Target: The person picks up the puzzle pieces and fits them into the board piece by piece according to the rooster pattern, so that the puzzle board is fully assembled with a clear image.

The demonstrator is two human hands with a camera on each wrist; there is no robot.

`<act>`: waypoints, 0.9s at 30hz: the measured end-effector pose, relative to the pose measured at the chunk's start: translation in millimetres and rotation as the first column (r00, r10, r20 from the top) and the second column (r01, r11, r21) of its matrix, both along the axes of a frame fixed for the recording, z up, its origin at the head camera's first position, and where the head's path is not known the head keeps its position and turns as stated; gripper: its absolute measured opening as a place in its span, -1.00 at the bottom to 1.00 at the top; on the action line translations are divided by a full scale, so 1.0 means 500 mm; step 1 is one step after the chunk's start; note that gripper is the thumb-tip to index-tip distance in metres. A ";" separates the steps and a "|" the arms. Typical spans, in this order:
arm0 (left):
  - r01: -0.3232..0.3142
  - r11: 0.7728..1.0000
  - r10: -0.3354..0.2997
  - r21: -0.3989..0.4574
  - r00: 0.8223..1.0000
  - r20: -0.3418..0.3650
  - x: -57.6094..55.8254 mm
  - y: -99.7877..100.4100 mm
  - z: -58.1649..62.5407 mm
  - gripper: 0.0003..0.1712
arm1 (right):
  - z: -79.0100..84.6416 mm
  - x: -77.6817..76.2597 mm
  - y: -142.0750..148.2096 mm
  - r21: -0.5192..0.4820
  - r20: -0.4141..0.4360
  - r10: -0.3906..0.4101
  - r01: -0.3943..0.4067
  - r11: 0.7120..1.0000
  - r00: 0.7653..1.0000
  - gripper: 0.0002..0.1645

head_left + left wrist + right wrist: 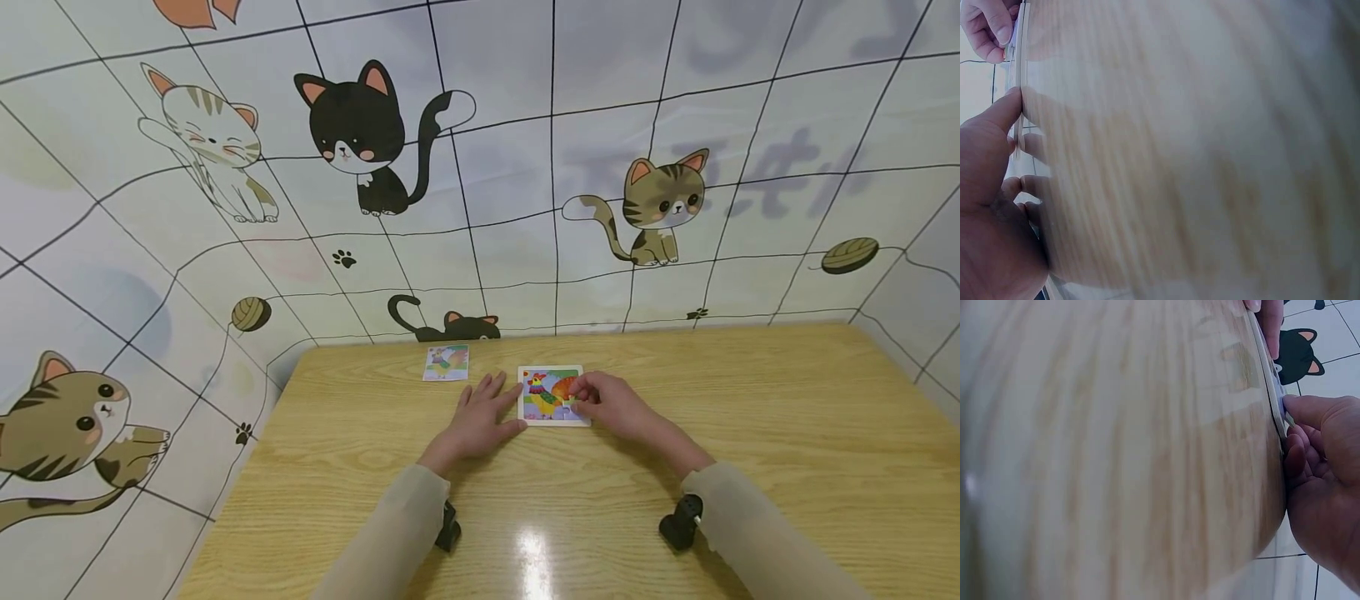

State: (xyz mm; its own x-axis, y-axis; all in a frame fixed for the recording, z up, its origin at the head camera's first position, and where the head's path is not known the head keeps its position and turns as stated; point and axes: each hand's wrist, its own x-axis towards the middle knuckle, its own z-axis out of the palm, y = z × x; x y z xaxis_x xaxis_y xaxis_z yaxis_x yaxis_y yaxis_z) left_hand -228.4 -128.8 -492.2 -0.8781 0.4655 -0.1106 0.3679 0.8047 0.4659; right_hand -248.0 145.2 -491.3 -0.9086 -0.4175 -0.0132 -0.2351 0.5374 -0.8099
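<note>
Overhead only, second card (446, 363), rooster puzzle (552, 396)

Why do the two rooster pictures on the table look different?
The puzzle board looks bigger and its colours are bright; the small card looks smaller and paler. The puzzle board lies between both hands, with the left hand flat beside it and the right hand touching it with curled fingers; the small card lies untouched, farther back near the wall. Both show a rooster and lie flat on the wooden table.

Table (750, 433) glossy light wood; puzzle board (551, 421) printed card.
</note>
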 end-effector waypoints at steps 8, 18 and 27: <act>-0.001 1.000 0.001 0.005 1.000 0.000 0.004 0.001 0.005 -0.23 | 0.003 0.001 0.000 0.039 -0.025 0.016 -0.015 0.999 1.000 -0.82; 0.002 1.000 -0.002 0.009 1.000 0.003 0.004 0.001 0.006 -0.23 | -0.003 -0.005 0.002 0.052 -0.059 0.032 -0.029 0.998 0.998 -0.84; -0.008 1.000 0.008 0.001 1.000 0.007 0.004 0.001 0.006 -0.23 | 0.003 -0.005 0.001 0.085 -0.093 0.042 -0.034 0.996 0.995 -0.89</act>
State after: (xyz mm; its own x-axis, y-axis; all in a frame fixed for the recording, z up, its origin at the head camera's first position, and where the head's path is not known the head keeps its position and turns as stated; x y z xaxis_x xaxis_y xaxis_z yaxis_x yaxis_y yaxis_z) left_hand -226.5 -128.1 -489.1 -0.8812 0.4584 -0.1161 0.3580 0.8070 0.4696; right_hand -250.4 145.6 -489.7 -0.8908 -0.4531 0.0354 -0.3300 0.5913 -0.7358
